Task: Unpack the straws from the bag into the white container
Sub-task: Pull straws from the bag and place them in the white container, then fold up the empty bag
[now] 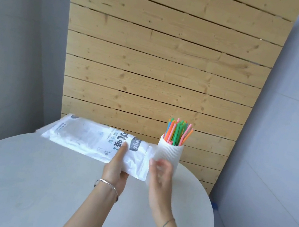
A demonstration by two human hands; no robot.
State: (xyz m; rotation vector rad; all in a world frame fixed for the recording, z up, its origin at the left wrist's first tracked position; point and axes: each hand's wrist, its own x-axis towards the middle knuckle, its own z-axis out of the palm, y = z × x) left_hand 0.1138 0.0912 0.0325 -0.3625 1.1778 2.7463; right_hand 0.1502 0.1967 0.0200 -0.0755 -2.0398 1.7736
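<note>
A white plastic bag [85,138] with dark printed lettering is held lying sideways above the table, its open end toward the right. My left hand [115,169] grips it from below, thumb on top. My right hand [160,176] is blurred at the bag's open end, fingers spread, just in front of the white ribbed container [170,152]. The container stands upright at the table's far edge. Several coloured straws [177,133], green, orange, pink and blue, stand in it. Whether any straws lie inside the bag I cannot tell.
A round pale grey table [34,183] carries the container. Behind it rises a slatted wooden panel [164,56] between grey walls. The table's right edge drops off near the container.
</note>
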